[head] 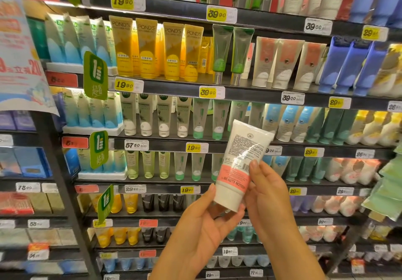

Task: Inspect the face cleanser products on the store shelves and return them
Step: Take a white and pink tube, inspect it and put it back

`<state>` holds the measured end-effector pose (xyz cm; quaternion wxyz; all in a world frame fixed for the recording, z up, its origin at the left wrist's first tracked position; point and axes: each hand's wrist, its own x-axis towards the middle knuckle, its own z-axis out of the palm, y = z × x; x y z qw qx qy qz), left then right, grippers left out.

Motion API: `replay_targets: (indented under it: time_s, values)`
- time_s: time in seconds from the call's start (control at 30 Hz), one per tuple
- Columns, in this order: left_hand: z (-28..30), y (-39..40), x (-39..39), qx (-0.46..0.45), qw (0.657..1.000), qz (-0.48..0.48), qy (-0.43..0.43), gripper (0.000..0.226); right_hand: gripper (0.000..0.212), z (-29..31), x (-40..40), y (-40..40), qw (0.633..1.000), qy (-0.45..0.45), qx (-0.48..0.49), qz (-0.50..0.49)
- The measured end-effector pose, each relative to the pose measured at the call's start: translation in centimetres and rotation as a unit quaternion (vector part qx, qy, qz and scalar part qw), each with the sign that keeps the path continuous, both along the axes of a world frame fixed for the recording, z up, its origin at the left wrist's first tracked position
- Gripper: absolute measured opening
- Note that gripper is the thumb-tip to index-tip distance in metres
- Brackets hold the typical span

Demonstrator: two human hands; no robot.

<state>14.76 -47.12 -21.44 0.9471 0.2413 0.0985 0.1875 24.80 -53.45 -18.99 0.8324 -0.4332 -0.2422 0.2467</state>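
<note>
A white face cleanser tube [241, 160] with a coral band and printed back label is held up in front of the shelves, cap end down and tilted. My left hand [202, 225] cups it from below, thumb on the left side of the cap, fingers curled under the base. My right hand [267, 197] holds the tube's right side, thumb pressed near the barcode. Matching white and coral tubes [282, 64] stand on the second shelf from the top, to the right.
Black shelves [174, 88] hold rows of tubes: yellow Pond's [148, 49], green [230, 53], blue [352, 66]. Yellow and white price tags [124, 85] line the shelf edges. Green hanging signs [95, 75] stick out at left, and a paper poster [19, 51] hangs at far left.
</note>
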Motion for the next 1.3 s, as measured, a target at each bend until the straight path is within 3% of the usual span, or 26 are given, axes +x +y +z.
replay_targets:
  time_s: [0.27,0.37,0.57,0.7,0.87,1.03,1.3]
  values:
    - [-0.7,0.5,-0.2,0.052,0.999,0.013,0.007,0.036,0.036,0.0,0.3,0.4,0.998,0.054,-0.001,-0.025]
    - [-0.7,0.6,-0.1,0.075,0.997,0.026,0.007,0.043,0.032,0.0,0.4,0.4,0.999,0.036,-0.017,-0.014]
    - [-1.1,0.6,0.3,0.142,0.98,0.125,0.06,0.053,0.047,-0.2,0.0,0.3,0.996,-0.015,-0.091,0.01]
    - [-1.2,0.5,0.4,0.19,0.968,0.135,0.091,0.06,0.055,-0.4,0.1,0.2,0.992,-0.028,-0.119,-0.014]
    - [-0.8,0.2,0.3,0.115,0.99,0.059,0.058,0.045,0.034,-0.9,0.6,-0.1,0.996,-0.021,-0.086,-0.022]
    - [0.0,-0.3,0.0,-0.003,0.999,-0.013,0.045,0.037,0.03,-1.0,0.6,-0.1,0.999,0.018,-0.032,-0.004]
    - [0.1,0.0,-0.4,-0.05,0.996,-0.075,0.026,0.041,0.031,-0.8,0.7,0.0,0.996,0.082,0.021,0.03]
